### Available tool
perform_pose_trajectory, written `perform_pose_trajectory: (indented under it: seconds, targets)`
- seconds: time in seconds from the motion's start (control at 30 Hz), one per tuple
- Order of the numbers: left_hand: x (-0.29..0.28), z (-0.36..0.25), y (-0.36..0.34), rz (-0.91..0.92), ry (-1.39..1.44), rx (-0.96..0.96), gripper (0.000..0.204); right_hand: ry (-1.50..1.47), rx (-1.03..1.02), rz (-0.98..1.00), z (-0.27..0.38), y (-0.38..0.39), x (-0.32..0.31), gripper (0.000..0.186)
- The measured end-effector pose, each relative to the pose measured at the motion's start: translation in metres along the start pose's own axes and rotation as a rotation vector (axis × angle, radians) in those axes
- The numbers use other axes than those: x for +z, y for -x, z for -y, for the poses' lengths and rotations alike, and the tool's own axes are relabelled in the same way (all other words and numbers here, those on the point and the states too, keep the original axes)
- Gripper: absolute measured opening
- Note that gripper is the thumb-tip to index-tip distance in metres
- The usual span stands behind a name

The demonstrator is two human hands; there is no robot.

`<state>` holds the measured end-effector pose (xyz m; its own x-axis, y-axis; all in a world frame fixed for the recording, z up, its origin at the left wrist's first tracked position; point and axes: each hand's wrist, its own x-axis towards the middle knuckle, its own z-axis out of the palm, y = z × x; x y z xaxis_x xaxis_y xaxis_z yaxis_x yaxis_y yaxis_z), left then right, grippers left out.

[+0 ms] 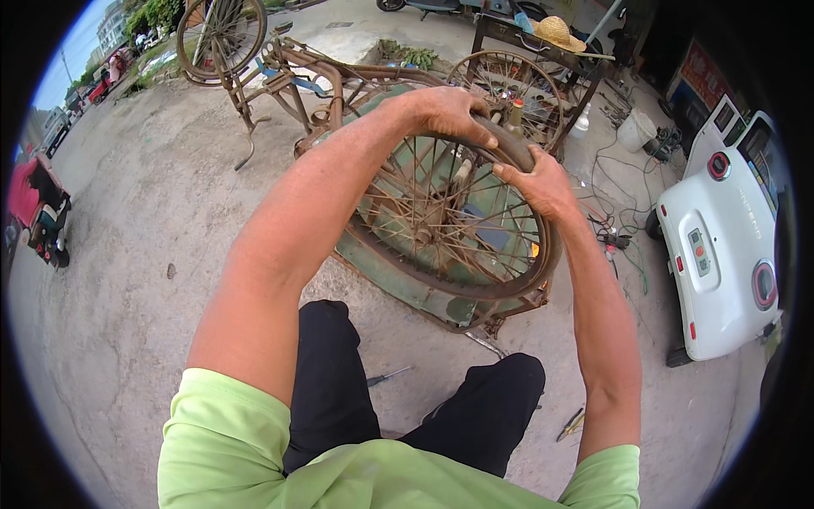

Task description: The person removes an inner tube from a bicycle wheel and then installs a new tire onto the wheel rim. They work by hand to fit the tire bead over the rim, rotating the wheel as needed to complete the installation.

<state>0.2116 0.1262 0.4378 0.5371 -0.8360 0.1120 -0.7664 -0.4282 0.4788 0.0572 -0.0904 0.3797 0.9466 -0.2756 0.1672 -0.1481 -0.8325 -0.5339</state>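
Observation:
In front of my knees a rusty spoked wheel (490, 293) with a dark tyre lies tilted over a worn green metal panel (398, 287). My left hand (454, 114) is closed over the tyre at the wheel's far side, thumb pointing right. Close beside it, my right hand (541, 182) grips the same tyre from the right, its thumb toward the left hand. A short stretch of tyre shows between the two thumbs. The fingers of both hands are partly hidden behind the tyre. Through the spokes the rusty hub (421, 236) can be seen.
Behind stands a rusty tricycle frame (331, 81) with further spoked wheels. A screwdriver (388, 376) lies between my legs and pliers (571, 424) by my right side. To the right are a white bucket (636, 131), loose cables and a small white car (721, 246). A straw hat (555, 32) rests at the back.

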Motion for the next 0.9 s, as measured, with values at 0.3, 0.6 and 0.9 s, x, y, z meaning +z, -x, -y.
perform_pose_trajectory:
  seconds: [0.3,0.6,0.9]
  targets:
    - [0.047,0.028,0.041,-0.485,-0.37,0.072,0.066,0.194,-0.009,-0.337,0.034,0.03,0.03,0.067]
    - [0.097,0.015,0.046,-0.865,-0.362,0.225,0.057,0.264,-0.154,-0.678,0.005,0.049,0.066,0.061]
    - [0.082,0.011,0.052,-0.671,-0.219,0.181,0.061,0.161,-0.054,-0.12,0.029,0.03,0.004,0.067]
